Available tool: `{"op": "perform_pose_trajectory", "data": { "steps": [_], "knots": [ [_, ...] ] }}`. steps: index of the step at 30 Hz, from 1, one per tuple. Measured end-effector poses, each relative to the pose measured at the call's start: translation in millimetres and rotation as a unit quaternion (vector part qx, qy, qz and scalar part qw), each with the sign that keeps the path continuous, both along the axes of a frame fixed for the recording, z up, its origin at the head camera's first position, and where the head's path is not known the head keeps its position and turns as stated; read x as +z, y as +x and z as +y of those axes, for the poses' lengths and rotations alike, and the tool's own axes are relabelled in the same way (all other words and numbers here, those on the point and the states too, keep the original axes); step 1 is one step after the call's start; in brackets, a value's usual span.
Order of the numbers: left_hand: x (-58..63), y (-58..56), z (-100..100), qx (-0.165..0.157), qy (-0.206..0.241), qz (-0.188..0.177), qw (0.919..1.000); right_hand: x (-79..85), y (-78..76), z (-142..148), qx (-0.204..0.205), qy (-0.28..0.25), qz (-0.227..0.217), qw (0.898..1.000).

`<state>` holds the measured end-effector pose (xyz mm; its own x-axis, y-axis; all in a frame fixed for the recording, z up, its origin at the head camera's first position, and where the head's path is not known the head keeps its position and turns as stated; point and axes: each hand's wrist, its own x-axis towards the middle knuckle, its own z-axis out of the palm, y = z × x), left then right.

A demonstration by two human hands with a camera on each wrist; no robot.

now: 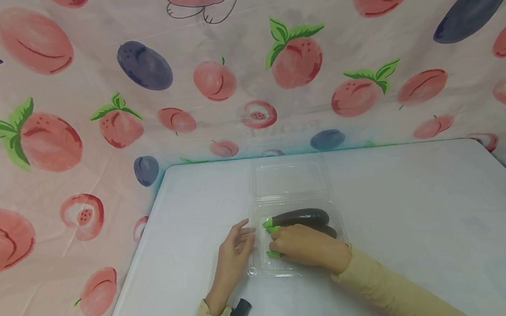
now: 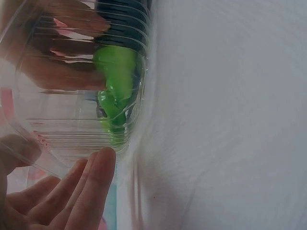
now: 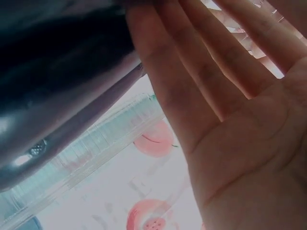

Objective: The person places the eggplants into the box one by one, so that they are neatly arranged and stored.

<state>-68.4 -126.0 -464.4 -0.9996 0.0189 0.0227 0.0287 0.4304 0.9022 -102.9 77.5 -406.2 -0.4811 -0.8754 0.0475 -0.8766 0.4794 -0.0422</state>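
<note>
Dark eggplants with green caps lie in a clear plastic clamshell box (image 1: pixel 261 264). The far eggplant (image 1: pixel 303 216) shows whole; another one (image 1: pixel 328 230) is partly covered by my right hand. My right hand (image 1: pixel 302 244) reaches palm down into the box, its fingers bent at the cap end of an eggplant; a green cap (image 1: pixel 274 254) shows by the thumb. Through the plastic, the left wrist view shows fingertips gripping by a green cap (image 2: pixel 115 67). A glossy eggplant (image 3: pixel 62 81) lies beside the right fingers. My left hand (image 1: pixel 233 251) rests at the box's left side, fingers loosely extended.
The box's transparent lid (image 1: pixel 291 180) lies folded back toward the rear of the white table (image 1: pixel 405 208). A fruit-print cloth (image 1: pixel 242 84) hangs behind the table and along its left. A black device (image 1: pixel 240 312) sits at my left wrist.
</note>
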Motion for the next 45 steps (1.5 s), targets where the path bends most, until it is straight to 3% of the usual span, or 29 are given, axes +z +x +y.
{"op": "perform_pose_trajectory", "data": {
  "steps": [14,21,31,36,45],
  "knots": [
    [1.1,0.1,0,0.003,-0.003,-0.001,1.0,1.7,-0.3,2,-0.019,0.003,-0.029,0.999],
    [2.9,-0.4,0,0.008,-0.006,-0.002,0.9999,4.4,-1.4,6,-0.018,0.007,-0.01,1.0],
    [8.2,-4.6,-4,0.025,-0.023,0.069,0.997,9.3,-3.1,14,-0.017,-0.016,0.02,1.0],
    [10.8,-9.2,-7,0.03,-0.03,0.087,0.9953,9.6,-6.1,19,-0.016,-0.045,0.042,0.998],
    [17.6,-20.3,-9,0.028,-0.022,0.112,0.993,10.0,-14.4,33,-0.061,-0.068,0.016,0.996]
  ]
}}
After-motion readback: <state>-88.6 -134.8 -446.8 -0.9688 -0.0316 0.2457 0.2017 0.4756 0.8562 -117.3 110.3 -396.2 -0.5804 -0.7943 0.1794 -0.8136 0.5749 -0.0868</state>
